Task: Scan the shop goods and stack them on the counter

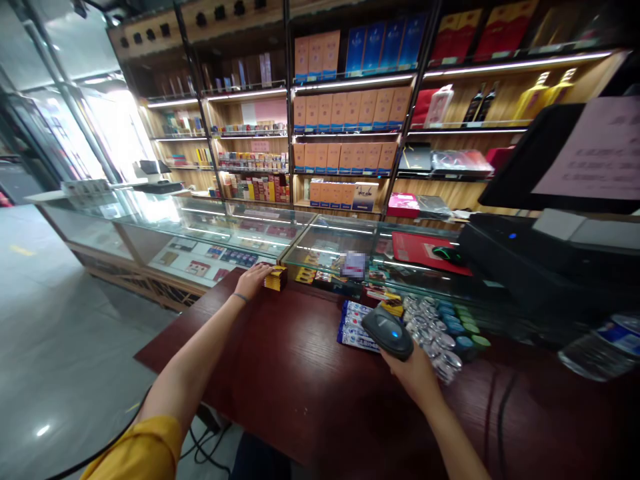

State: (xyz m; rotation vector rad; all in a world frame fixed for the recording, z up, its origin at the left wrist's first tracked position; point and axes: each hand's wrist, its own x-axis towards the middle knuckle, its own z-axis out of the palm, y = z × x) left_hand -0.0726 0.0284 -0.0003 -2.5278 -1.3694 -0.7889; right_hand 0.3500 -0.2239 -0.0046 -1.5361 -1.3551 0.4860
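Note:
My right hand (pixel 416 377) is wrapped around a black barcode scanner (pixel 387 331) with a blue light, held over the table. Below the scanner lie blue-and-white packets (pixel 354 327), side by side and partly covered by it. My left hand (pixel 251 280) grips a small stack of yellow packets (pixel 275 277) at the far edge of the brown table (pixel 280 360); its fingers reach over the stack's near top corner. Right of the scanner stand many small silver-topped containers (pixel 431 330), with blue (pixel 453 323) and green ones (pixel 473 328) beside them. More yellow packets (pixel 393 307) lie behind the scanner.
A glass display counter (pixel 320 240) runs behind the table. On it are a red mat (pixel 417 250) and a mouse (pixel 447 253). At right stand a black monitor (pixel 530 160) and a plastic bottle (pixel 603 353). Shelves with boxes (pixel 350 110) line the wall.

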